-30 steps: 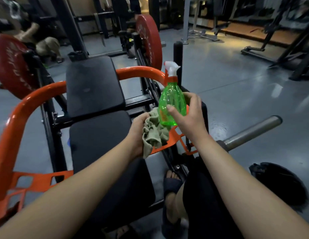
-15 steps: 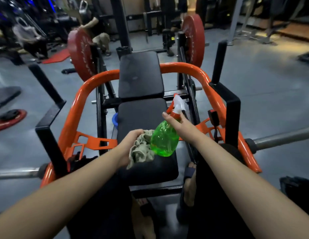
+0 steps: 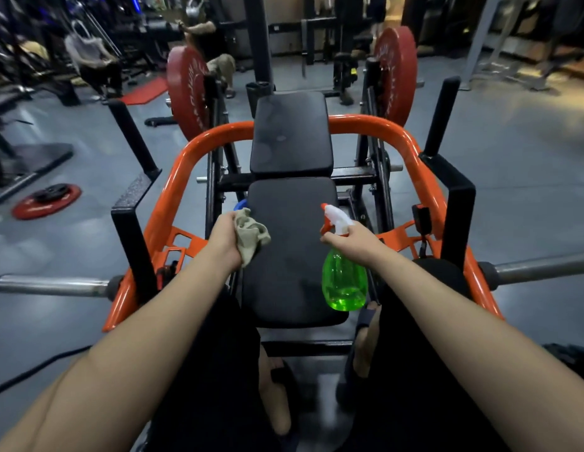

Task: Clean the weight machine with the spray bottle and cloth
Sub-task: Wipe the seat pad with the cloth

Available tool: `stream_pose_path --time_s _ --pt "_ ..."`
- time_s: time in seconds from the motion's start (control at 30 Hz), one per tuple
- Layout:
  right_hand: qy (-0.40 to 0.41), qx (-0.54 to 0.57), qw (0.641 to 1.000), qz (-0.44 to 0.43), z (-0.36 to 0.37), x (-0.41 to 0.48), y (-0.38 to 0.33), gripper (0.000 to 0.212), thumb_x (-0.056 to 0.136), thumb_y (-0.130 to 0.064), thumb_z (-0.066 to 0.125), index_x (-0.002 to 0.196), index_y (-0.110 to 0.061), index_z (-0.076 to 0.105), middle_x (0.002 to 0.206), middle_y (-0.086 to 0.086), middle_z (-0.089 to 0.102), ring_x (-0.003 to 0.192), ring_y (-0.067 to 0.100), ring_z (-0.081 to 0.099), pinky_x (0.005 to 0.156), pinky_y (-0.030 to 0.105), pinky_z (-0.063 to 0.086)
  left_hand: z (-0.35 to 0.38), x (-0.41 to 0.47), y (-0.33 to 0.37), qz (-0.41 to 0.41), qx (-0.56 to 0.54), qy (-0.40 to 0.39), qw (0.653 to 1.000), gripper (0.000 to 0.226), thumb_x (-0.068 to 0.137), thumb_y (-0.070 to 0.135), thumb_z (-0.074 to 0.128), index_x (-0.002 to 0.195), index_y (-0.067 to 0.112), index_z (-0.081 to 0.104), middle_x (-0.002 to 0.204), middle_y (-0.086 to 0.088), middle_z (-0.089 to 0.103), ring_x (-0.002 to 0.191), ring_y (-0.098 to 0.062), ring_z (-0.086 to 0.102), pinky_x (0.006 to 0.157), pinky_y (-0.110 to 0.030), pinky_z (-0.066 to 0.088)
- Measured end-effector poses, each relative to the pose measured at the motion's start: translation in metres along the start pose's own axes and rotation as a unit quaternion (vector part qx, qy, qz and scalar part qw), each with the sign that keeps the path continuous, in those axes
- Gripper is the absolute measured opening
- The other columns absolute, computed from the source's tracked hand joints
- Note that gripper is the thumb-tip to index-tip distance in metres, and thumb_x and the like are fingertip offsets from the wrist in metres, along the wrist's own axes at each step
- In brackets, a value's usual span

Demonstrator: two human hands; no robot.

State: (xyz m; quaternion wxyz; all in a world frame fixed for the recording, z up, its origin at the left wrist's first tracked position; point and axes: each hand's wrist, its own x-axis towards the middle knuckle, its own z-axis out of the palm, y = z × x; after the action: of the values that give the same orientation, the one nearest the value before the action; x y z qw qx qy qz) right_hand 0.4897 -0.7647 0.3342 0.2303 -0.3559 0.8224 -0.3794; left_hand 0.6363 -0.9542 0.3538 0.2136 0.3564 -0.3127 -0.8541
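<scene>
**Cloth [image 3: 251, 234] and spray bottle [image 3: 344, 282] held over a weight machine [image 3: 292, 135]**

The left hand [image 3: 224, 238] grips the bunched beige cloth at the left edge of the black seat pad [image 3: 290, 272]. The right hand [image 3: 356, 241] holds the green bottle by its neck, fingers [image 3: 331, 238] curled round it (nozzle pointing left, across the pad). The bottle hangs at the pad's right edge. An orange frame [image 3: 398, 138] curves round the seat.

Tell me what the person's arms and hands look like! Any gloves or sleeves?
No gloves: the left hand and right hand are bare. No sleeves show either; the left forearm and right forearm are bare right to the picture's edge. I see no watch, bracelet or ring.
</scene>
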Motion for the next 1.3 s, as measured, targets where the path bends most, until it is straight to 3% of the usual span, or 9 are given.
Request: stream_pose_path --time_s 0.23,0.37,0.5,0.6,0.67,0.8,0.93,1.17,1.3 --pt "-0.072 -0.222 0.972 0.001 0.019 -0.001 0.005 0.068 0.089 -0.038 0.05 0.155 -0.036 0.03 0.13 0.001 0.06 0.118 0.029 0.057 0.088 0.031 0.044 0.031 0.027 0.029 0.083 -0.048 0.014 0.995 0.036 0.089 0.006 0.033 0.057 0.023 0.037 0.062 0.004 0.024 0.045 -0.017 0.028 0.048 -0.02 0.034" --pt "-0.043 -0.14 0.989 0.035 0.028 0.008 0.007 0.059 0.082 -0.039 0.054 0.141 -0.044 0.047 0.116 -0.009 0.066 0.101 0.021 0.061 0.082 0.032 0.051 0.038 0.045 0.027 0.062 0.005 0.0 0.998 0.035 0.087 0.008 0.041 0.054 0.02 0.045 0.053 0.003 0.031 0.041 -0.017 0.034 0.045 -0.025 0.043" --pt "0.007 -0.098 0.995 -0.02 0.028 0.014 0.0 0.04 0.091 -0.028 0.062 0.129 -0.037 0.061 0.087 -0.019 0.059 0.093 0.015 0.058 0.076 0.027 0.04 0.024 0.058 0.024 0.059 0.098 0.01 0.993 0.01 0.086 0.017 0.057 0.076 0.017 0.06 0.071 -0.006 0.052 0.062 -0.023 0.054 0.065 -0.034 0.053" --pt "0.044 -0.04 0.998 -0.036 0.037 0.024 -0.008 0.006 0.092 -0.035 0.06 0.098 -0.035 0.062 0.085 -0.012 0.064 0.087 0.014 0.061 0.075 0.03 0.042 0.01 0.078 0.022 0.043 0.037 0.01 0.998 0.013 0.088 0.02 0.051 0.076 0.017 0.054 0.077 -0.006 0.051 0.066 -0.025 0.058 0.063 -0.032 0.055" --pt "0.037 0.029 0.999 -0.02 0.043 0.028 -0.014 0.015 0.089 -0.043 0.056 0.091 -0.03 0.061 0.084 -0.002 0.066 0.084 0.018 0.062 0.079 0.037 0.049 0.011 0.086 0.022 0.05 -0.042 -0.008 0.998 0.019 0.088 0.016 0.046 0.07 0.021 0.042 0.075 -0.002 0.038 0.061 -0.024 0.047 0.059 -0.03 0.051" --pt "0.015 0.058 0.998 0.032 0.057 0.034 -0.01 0.024 0.089 -0.036 0.049 0.107 -0.033 0.066 0.097 -0.001 0.07 0.089 0.018 0.062 0.082 0.036 0.05 0.014 0.077 0.026 0.046 -0.011 -0.043 0.998 0.017 0.092 0.026 0.056 0.078 0.018 0.053 0.074 -0.003 0.053 0.066 -0.022 0.056 0.063 -0.029 0.052" --pt "0.002 0.028 0.998 0.056 0.061 0.04 0.001 0.048 0.091 -0.025 0.05 0.136 -0.04 0.058 0.121 -0.013 0.065 0.111 0.014 0.059 0.101 0.036 0.048 -0.008 0.075 0.039 0.203 0.01 0.132 0.97 0.019 0.089 0.023 0.061 0.07 0.022 0.061 0.063 0.004 0.058 0.057 -0.014 0.058 0.061 -0.03 0.05" --pt "0.077 -0.017 0.995 0.055 0.044 0.033 0.014 0.014 0.089 -0.022 0.054 0.092 -0.03 0.065 0.087 -0.007 0.068 0.079 0.005 0.058 0.064 0.014 0.041 -0.026 0.066 0.064 0.201 -0.082 0.106 0.97 0.023 0.093 0.016 0.05 0.071 0.022 0.053 0.061 0.008 0.056 0.051 -0.011 0.057 0.064 -0.025 0.054" --pt "0.024 -0.128 0.99 0.045 0.051 0.021 0.02 0.011 0.086 -0.033 0.056 0.079 -0.024 0.055 0.075 -0.004 0.063 0.074 0.011 0.057 0.059 0.027 0.038 -0.02 0.063 0.066 0.22 -0.112 0.11 0.963 0.014 0.089 0.018 0.054 0.075 0.019 0.054 0.069 0.0 0.056 0.061 -0.019 0.058 0.068 -0.032 0.055"
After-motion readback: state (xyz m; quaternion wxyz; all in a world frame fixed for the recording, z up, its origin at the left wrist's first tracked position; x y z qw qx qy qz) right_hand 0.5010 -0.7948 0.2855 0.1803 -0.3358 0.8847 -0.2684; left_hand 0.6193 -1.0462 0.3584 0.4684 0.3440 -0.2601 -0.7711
